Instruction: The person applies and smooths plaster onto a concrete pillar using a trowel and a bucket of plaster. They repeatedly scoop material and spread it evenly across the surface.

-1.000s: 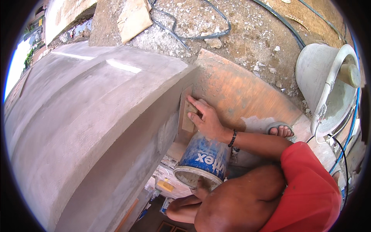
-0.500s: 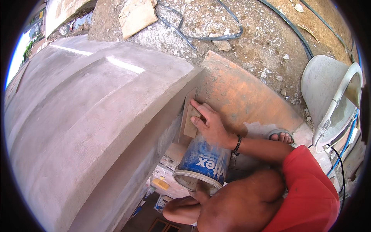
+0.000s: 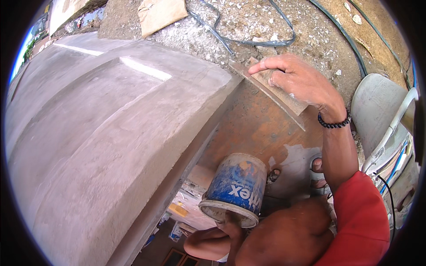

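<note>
My right hand (image 3: 298,80), with a dark bead bracelet on the wrist, grips a thin flat plaster-smeared scraper (image 3: 276,95). The scraper's far end sits against the top corner of a large curved grey cement moulding (image 3: 111,133). Lower down, my left hand (image 3: 230,225) holds a blue plastic bucket (image 3: 237,186) by its rim. The bucket is tilted and close to the moulding's vertical side face. Its inside is hidden.
An orange-brown plywood sheet (image 3: 262,131) lies under the hands, with my sandalled foot (image 3: 317,166) on it. A white plastic chair (image 3: 381,115) stands at the right. Blue cables (image 3: 248,41) and a cardboard piece (image 3: 160,13) lie on rubble beyond. Paper scraps (image 3: 182,208) lie below.
My right hand has lifted with the scraper from the moulding's side face to its top corner. The bucket stays in my left hand, about where it was.
</note>
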Tool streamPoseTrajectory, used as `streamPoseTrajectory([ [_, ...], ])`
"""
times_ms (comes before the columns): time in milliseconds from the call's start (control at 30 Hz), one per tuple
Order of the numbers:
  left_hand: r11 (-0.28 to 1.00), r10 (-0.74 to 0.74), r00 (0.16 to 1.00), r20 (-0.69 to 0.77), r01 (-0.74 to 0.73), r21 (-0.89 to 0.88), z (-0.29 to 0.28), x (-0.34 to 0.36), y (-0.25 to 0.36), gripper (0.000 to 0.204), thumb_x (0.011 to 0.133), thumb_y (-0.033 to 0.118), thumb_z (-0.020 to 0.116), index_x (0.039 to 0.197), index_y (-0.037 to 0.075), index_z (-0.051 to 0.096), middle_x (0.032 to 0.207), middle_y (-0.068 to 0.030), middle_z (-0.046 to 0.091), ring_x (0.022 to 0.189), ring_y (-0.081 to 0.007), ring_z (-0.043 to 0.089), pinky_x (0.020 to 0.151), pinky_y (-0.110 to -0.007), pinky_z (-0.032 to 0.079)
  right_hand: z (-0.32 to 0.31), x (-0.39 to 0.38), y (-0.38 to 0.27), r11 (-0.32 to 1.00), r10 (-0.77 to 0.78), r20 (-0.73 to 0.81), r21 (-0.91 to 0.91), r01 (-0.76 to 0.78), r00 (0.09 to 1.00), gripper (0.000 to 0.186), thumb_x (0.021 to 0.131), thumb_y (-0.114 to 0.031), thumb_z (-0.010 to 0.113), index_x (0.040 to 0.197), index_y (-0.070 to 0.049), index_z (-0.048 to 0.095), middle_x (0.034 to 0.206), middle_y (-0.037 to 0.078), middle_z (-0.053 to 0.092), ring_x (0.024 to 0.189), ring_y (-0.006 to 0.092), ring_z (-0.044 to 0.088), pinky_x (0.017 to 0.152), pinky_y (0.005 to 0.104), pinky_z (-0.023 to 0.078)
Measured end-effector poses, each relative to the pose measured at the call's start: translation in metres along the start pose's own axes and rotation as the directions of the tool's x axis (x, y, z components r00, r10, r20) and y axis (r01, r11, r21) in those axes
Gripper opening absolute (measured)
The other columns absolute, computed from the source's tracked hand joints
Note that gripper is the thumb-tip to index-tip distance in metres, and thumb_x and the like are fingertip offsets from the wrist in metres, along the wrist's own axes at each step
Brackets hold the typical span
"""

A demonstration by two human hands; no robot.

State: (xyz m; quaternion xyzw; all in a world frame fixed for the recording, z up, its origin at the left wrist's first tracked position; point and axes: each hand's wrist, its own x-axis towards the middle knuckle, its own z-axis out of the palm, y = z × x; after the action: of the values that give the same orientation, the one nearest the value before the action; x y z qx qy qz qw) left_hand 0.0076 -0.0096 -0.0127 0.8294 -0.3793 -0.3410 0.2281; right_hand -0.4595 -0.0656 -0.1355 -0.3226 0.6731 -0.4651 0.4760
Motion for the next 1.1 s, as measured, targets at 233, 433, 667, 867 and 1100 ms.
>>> streamPoseTrajectory([
  [233,0.999,-0.035,0.997,-0.066,0.037,0.03,0.005,0.002,0.001,0.066,0.084,-0.001,0.063,0.143,-0.009,0.036,0.134,-0.0226,0.051,0.114,-0.0313,0.056,0.094,-0.041,0.05,0.014,0.032,-0.012,0.997,-0.07,0.212,0.047,0.062,0.975,0.036,0.086,-0.014,0.052,0.117,-0.01,0.071,0.116,0.013,0.067,0.107,0.0286,0.058,0.097,0.0373,0.045],
  [433,0.998,-0.048,0.999,-0.01,0.048,0.029,0.009,-0.002,0.011,0.066,0.083,0.0,0.063,0.143,-0.009,0.037,0.133,-0.0225,0.052,0.114,-0.0311,0.057,0.094,-0.041,0.051,-0.019,0.043,-0.09,0.793,-0.539,0.1,0.395,0.464,0.836,0.032,0.083,-0.018,0.054,0.102,-0.003,0.075,0.096,0.012,0.073,0.087,0.0203,0.067,0.075,0.0316,0.051],
  [667,0.998,-0.057,0.998,-0.015,0.057,0.008,0.02,0.002,0.019,0.065,0.083,0.0,0.064,0.142,-0.009,0.037,0.133,-0.0224,0.052,0.113,-0.0309,0.057,0.094,-0.04,0.051,-0.004,-0.009,-0.031,0.666,0.197,-0.601,0.661,0.344,0.774,0.039,0.089,-0.009,0.051,0.124,0.001,0.065,0.1,0.003,0.069,0.09,0.0103,0.062,0.08,0.0241,0.048],
  [867,0.996,-0.061,0.998,0.01,0.06,0.062,0.029,0.009,0.028,0.065,0.083,0.0,0.064,0.142,-0.009,0.037,0.132,-0.0223,0.053,0.113,-0.0308,0.057,0.093,-0.04,0.051,0.09,-0.067,0.004,0.64,0.337,-0.402,0.761,0.106,0.851,0.046,0.087,0.005,0.054,0.133,0.004,0.057,0.113,0.007,0.063,0.099,0.0088,0.057,0.089,0.0239,0.045],
  [1100,0.995,-0.067,0.998,-0.002,0.067,0.069,0.03,0.007,0.027,0.065,0.083,0.0,0.064,0.142,-0.009,0.038,0.132,-0.0222,0.053,0.112,-0.0306,0.057,0.093,-0.04,0.051,0.096,-0.054,0.01,0.762,0.217,-0.334,0.646,0.055,0.917,0.047,0.09,0.001,0.059,0.136,0.003,0.054,0.112,0.009,0.061,0.086,0.0085,0.051,0.077,0.0244,0.045],
])
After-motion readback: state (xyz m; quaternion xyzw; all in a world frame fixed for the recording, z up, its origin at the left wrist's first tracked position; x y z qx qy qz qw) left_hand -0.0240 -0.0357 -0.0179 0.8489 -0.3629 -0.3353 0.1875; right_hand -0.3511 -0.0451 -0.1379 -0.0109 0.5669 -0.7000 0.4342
